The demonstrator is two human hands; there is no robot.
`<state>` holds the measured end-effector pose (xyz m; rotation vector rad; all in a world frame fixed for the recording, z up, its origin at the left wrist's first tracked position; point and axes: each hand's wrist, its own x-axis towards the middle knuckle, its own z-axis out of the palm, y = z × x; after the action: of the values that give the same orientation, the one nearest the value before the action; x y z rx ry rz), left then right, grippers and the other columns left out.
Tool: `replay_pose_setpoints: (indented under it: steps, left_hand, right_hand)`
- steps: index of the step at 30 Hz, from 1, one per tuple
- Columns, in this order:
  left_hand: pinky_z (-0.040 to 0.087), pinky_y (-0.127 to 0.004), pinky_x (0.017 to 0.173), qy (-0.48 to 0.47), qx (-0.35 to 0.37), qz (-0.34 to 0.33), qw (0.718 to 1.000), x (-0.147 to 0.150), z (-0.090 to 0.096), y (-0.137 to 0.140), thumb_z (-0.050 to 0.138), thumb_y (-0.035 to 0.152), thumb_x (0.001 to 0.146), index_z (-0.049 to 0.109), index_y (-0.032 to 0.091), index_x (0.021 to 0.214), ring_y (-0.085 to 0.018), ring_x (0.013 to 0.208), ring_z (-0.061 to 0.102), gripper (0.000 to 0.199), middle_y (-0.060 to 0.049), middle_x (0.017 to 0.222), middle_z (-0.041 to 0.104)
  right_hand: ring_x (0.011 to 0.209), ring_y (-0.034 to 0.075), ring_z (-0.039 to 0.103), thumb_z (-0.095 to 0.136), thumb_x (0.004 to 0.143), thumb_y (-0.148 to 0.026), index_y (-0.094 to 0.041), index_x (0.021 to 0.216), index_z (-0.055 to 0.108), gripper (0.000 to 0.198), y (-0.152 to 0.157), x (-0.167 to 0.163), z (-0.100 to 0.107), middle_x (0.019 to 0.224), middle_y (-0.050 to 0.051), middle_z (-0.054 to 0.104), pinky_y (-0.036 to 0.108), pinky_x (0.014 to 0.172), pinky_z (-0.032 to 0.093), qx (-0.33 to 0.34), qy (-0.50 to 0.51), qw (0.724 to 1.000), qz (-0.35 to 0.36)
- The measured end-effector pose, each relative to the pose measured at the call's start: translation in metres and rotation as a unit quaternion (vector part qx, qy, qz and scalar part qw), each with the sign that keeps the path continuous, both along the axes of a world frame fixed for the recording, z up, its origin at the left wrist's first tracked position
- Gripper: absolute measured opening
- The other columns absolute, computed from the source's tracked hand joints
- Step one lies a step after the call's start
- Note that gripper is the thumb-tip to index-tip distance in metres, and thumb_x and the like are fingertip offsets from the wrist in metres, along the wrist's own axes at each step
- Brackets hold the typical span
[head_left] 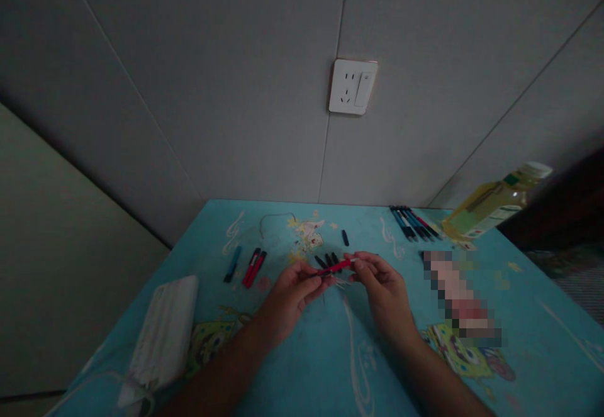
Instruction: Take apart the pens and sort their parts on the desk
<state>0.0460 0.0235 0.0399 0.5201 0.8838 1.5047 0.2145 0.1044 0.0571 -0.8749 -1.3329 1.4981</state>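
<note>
Dim overall, with darkened corners.

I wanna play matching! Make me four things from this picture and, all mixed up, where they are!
Things:
1. red pen piece
2. socket plate
3. yellow bottle
4. white box

Places:
A. near left of the tablecloth
B. held by left hand and right hand
C. far right of the tablecloth
D. on the wall

Pairs: 1-B, 2-D, 3-C, 4-A
</note>
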Motion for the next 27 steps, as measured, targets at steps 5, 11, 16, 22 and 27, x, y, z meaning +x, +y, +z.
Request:
replay_pose_setpoints:
  steps: [5, 11, 16, 22, 27]
  left_hand:
    - [0.056, -0.035, 0.076, 0.095, 0.016, -0.074, 0.993, 0.005, -0.002, -0.005, 0.069, 0.028, 0.084, 0.055, 0.017, 0.095, -0.023, 0.082, 0.073, 0.021, -0.008, 0.093, 0.071]
    - [0.054, -0.032, 0.074, 0.174, 0.077, -0.152, 0.970, 0.009, 0.002, -0.009, 0.064, 0.030, 0.087, 0.061, 0.017, 0.114, -0.020, 0.080, 0.071, 0.030, -0.008, 0.089, 0.069]
    - [0.052, -0.032, 0.084, 0.148, 0.089, -0.094, 0.981, 0.006, 0.007, -0.007, 0.067, 0.030, 0.085, 0.066, 0.016, 0.101, -0.021, 0.091, 0.068, 0.021, -0.010, 0.095, 0.072]
    - [0.055, -0.037, 0.080, 0.111, 0.037, 0.085, 0.989, -0.004, 0.008, 0.001, 0.060, 0.041, 0.089, 0.061, 0.015, 0.094, -0.024, 0.082, 0.071, 0.027, -0.009, 0.082, 0.073]
    - [0.057, -0.040, 0.076, 0.049, 0.006, 0.127, 0.991, -0.008, 0.010, 0.004, 0.066, 0.037, 0.084, 0.047, 0.018, 0.124, -0.025, 0.078, 0.073, 0.048, -0.005, 0.077, 0.073]
  right_hand:
    - [0.082, 0.018, 0.066, 0.067, 0.086, -0.038, -0.022, 0.101, 0.073, 0.023, -0.001, 0.003, 0.002, 0.102, 0.006, 0.073, 0.034, 0.080, 0.053, 0.041, -0.056, 0.997, 0.014]
    - [0.109, 0.022, 0.063, 0.061, 0.090, -0.035, -0.027, 0.119, 0.068, 0.031, -0.012, 0.002, 0.002, 0.117, 0.004, 0.070, 0.041, 0.099, 0.047, 0.084, -0.080, 0.988, 0.105]
    - [0.106, 0.023, 0.064, 0.053, 0.094, -0.036, -0.028, 0.140, 0.049, 0.047, -0.012, 0.000, -0.005, 0.118, 0.007, 0.069, 0.044, 0.091, 0.051, 0.122, -0.144, 0.976, 0.112]
    - [0.092, 0.024, 0.062, 0.052, 0.094, -0.028, -0.021, 0.097, 0.071, 0.020, -0.003, 0.000, -0.020, 0.095, 0.009, 0.068, 0.039, 0.086, 0.048, 0.327, -0.394, 0.856, 0.072]
    - [0.085, 0.022, 0.060, 0.052, 0.094, -0.024, -0.021, 0.093, 0.067, 0.016, -0.005, -0.002, -0.025, 0.090, 0.008, 0.065, 0.034, 0.081, 0.047, 0.350, -0.480, 0.801, 0.071]
